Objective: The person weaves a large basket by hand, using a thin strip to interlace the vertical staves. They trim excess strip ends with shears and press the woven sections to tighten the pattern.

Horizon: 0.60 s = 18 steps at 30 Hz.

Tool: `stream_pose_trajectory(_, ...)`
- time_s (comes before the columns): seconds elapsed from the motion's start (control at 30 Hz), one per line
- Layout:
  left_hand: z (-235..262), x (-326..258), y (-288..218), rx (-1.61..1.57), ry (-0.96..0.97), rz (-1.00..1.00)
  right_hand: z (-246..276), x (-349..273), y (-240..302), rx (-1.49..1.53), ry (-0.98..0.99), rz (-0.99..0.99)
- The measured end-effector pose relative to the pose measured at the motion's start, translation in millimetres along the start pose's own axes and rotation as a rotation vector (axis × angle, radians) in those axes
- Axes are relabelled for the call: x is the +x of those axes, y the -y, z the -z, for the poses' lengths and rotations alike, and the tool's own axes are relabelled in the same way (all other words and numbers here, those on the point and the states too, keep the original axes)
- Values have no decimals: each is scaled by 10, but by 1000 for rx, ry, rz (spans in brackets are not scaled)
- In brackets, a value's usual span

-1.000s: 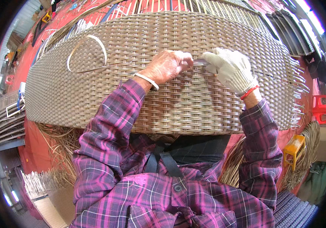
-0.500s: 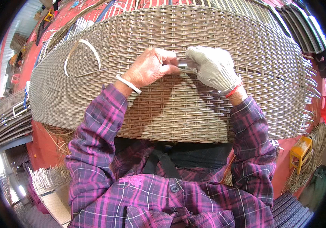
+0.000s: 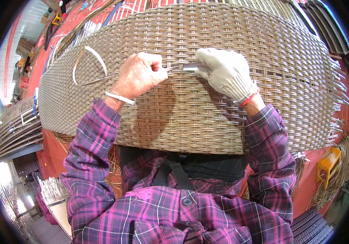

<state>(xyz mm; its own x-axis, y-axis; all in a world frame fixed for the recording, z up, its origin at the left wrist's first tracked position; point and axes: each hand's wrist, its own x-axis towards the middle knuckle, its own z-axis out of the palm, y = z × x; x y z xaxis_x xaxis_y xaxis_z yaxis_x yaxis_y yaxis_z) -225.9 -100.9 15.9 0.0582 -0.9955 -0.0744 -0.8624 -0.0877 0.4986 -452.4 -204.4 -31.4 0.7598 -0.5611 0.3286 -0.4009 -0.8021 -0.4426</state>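
Note:
A large woven brown wicker panel (image 3: 199, 122) spreads across in front of me, with loose strand ends along its right edge. My left hand (image 3: 138, 75), bare and with a white band at the wrist, is closed in a pinch on a thin wicker strand (image 3: 171, 68) at the weave. My right hand (image 3: 224, 74) wears a pale knit glove and is closed round a flat metal tool (image 3: 189, 66). The tool's tip points left toward the strand; its other end is hidden in the glove. A pale strip (image 3: 97, 59) loops up from the weave on the left.
A yellow stool (image 3: 328, 166) stands on the red floor (image 3: 306, 179) at the right, beside a bundle of brown strands (image 3: 342, 162). Curved dark frames (image 3: 10, 134) are stacked at the left. Pale strands poke out past the panel's far edge.
My left hand has moved left, away from my right hand, with the strand showing between them. My right hand has stayed almost in place, and more of the metal tool shows.

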Motion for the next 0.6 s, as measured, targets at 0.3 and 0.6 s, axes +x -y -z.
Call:
stream_pose_trajectory(0.3, 57, 324, -45, -180, 283, -7, 9, 18, 10, 8, 42, -26)
stream_pose_trajectory(0.6, 144, 297, 170, -66, 296, -74, 129, 86, 41, -7, 223, -125)
